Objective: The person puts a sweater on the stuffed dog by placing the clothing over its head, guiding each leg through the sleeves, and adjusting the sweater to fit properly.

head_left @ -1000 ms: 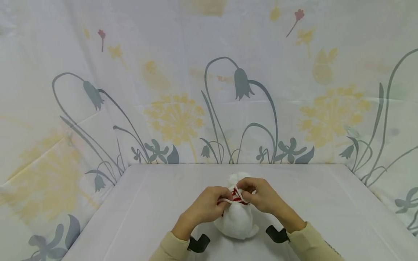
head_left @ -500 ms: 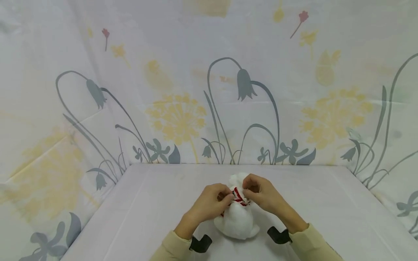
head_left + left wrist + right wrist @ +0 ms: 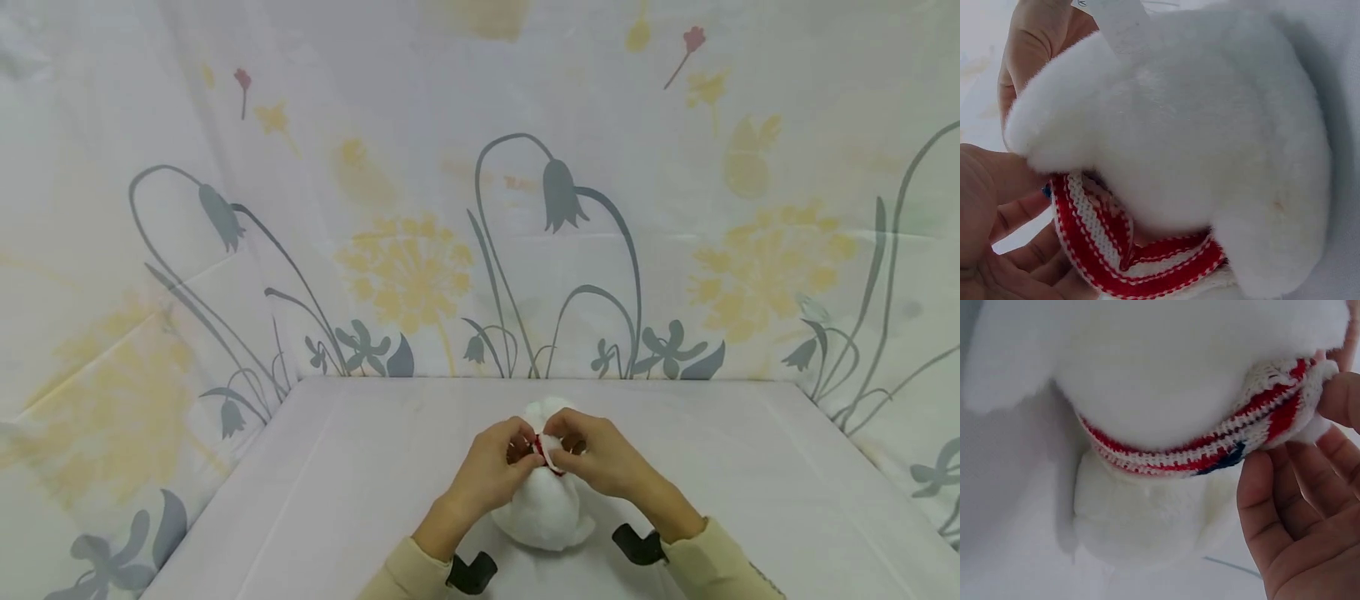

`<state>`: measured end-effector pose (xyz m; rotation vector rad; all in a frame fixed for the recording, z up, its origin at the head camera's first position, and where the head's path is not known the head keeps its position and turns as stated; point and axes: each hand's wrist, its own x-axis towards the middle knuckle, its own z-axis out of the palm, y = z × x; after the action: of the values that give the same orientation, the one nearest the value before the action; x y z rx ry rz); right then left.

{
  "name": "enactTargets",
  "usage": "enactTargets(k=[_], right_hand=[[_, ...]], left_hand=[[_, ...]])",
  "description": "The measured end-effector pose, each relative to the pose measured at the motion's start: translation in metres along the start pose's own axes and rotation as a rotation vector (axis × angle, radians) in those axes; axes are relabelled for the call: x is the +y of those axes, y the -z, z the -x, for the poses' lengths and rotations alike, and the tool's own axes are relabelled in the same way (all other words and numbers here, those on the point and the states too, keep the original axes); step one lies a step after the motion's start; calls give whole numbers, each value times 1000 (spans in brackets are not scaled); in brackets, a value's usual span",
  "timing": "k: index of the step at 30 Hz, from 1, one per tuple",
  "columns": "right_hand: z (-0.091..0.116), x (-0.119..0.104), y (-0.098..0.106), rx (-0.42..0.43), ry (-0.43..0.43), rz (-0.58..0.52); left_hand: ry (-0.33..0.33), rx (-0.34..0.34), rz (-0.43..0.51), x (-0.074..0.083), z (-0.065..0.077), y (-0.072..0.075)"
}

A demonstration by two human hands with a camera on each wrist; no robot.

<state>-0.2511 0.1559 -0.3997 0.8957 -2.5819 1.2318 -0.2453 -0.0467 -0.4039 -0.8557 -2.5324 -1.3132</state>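
Observation:
A white plush toy [image 3: 540, 508] lies on the white-covered surface, with a red-and-white striped knitted scarf [image 3: 1104, 244] around its neck. My left hand [image 3: 491, 467] pinches the scarf at the toy's neck; in the left wrist view its thumb meets the scarf's edge. My right hand [image 3: 603, 454] holds the scarf's other side between thumb and fingers. Seen from the right wrist, the scarf has a dark blue patch [image 3: 1225, 459] beside those fingers. The fingers of both hands partly cover the scarf in the head view.
A white label [image 3: 1124, 28] sticks up from the toy's fur. Black wrist mounts [image 3: 472, 572] sit at both cuffs. A flower-printed cloth [image 3: 405, 167] hangs behind the work surface [image 3: 375, 450] and along its sides.
The hands first draw slightly apart at the neck, then come closer together. The left hand has shifted slightly right, and the scarf strands between them are more covered. The toy stays in place.

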Motion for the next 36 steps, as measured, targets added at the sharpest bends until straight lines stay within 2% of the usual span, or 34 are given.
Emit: enactTargets(k=[6, 15, 22, 28, 32, 36], right_hand=[[-1, 0, -3, 10, -4, -11], [2, 1, -6, 51, 32, -2], [-1, 2, -7, 93, 72, -37], [-3, 4, -5, 112, -36, -154], [-4, 5, -1, 123, -117, -270], [-4, 6, 6, 159, -200, -377]], left_hand=[[-9, 7, -87, -2, 3, -2], [-35, 38, 16, 1, 2, -5], [-56, 35, 23, 2, 1, -2], [-63, -8, 0, 1, -1, 0], [-38, -33, -22, -2, 0, -1], [15, -70, -49, -8, 1, -2]])
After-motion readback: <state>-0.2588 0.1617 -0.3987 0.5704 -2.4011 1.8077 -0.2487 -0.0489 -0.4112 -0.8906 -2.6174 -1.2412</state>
